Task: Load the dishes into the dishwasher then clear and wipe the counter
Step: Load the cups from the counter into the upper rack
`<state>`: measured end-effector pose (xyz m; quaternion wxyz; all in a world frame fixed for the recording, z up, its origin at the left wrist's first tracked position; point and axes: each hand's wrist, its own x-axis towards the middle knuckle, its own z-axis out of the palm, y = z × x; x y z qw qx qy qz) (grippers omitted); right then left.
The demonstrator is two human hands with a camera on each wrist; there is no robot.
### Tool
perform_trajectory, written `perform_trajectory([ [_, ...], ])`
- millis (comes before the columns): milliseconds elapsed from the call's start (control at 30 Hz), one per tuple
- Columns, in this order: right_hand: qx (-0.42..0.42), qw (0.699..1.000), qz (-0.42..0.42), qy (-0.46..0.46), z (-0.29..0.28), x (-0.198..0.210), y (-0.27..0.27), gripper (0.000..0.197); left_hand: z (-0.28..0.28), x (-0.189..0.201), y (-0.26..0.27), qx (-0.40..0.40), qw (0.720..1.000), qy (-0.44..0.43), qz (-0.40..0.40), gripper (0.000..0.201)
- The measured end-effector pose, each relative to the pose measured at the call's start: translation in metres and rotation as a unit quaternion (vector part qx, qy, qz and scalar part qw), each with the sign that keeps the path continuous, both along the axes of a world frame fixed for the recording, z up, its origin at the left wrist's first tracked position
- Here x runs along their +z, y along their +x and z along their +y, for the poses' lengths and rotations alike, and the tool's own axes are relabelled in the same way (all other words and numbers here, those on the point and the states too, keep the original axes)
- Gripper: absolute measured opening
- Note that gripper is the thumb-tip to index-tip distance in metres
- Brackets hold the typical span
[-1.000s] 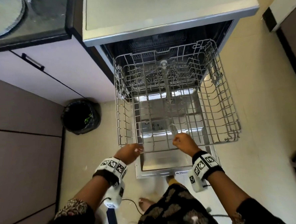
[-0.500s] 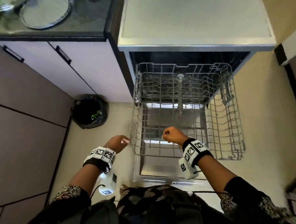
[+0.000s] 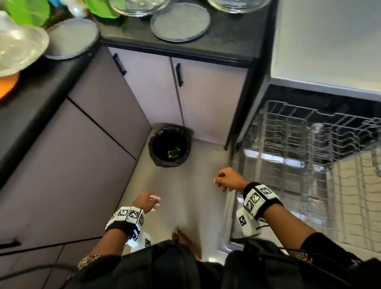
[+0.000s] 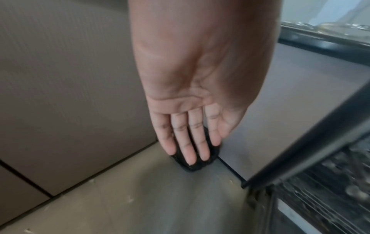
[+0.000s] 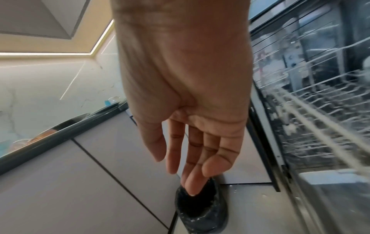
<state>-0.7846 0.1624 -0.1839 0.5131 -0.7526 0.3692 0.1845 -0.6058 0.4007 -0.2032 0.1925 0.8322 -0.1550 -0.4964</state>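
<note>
1. No readable text, brand, number or sign in any view.
2. Only markings: black-and-white square code patterns on the wrist bands, left wrist band (image 3: 126,215) and right wrist band (image 3: 258,197); patterns, not letters or digits.
3. Same kind of code squares on the white camera blocks hanging under each wrist, left block (image 3: 144,240), right block (image 3: 245,221); nothing legible.
4. Dishwasher (image 3: 326,46) top and front edge: no label visible.
5. Dishwasher rack (image 3: 301,151): blurred, no markings to read.
6. Wrist views: motion blur, no lettering on cabinets, floor or bin.
</note>
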Motion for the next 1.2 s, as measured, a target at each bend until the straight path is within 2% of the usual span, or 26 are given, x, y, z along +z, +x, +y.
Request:
perform_trajectory([
  [167,0.061,0.998,-0.016,0.025,0.024,0.018,0.084,0.025,0.036,0.02,0.067,0.081,0.996,-0.027,-0.037,0.03],
  [333,0.028,0.997,-0.066,0.017,0.014,0.041,0.138,0.024,0.021,0.031,0.115,0.116,0.99,-0.072,-0.04,0.03],
  [567,-0.058,0.99,-0.124,0.044,-0.035,0.06,0.193,0.023,-0.05,0.054,0.164,0.09,0.984,-0.151,-0.016,0.022],
  [700,-0.069,0.986,-0.14,0.051,-0.082,0.058,0.236,0.019,-0.11,0.068,0.214,0.06,0.978,-0.198,-0.04,0.024],
  [933,-0.069,0.981,-0.175,0.041,-0.167,0.086,0.314,0.022,-0.223,0.117,0.296,0.095,0.942,-0.302,-0.106,0.023],
  [1033,-0.075,0.974,-0.211,0.042,-0.2,0.105,0.342,0.023,-0.254,0.134,0.321,0.114,0.923,-0.35,-0.112,0.024],
  [1200,-0.117,0.956,-0.258,0.072,-0.232,0.131,0.378,0.018,-0.279,0.146,0.365,0.121,0.91,-0.377,-0.119,0.028],
])
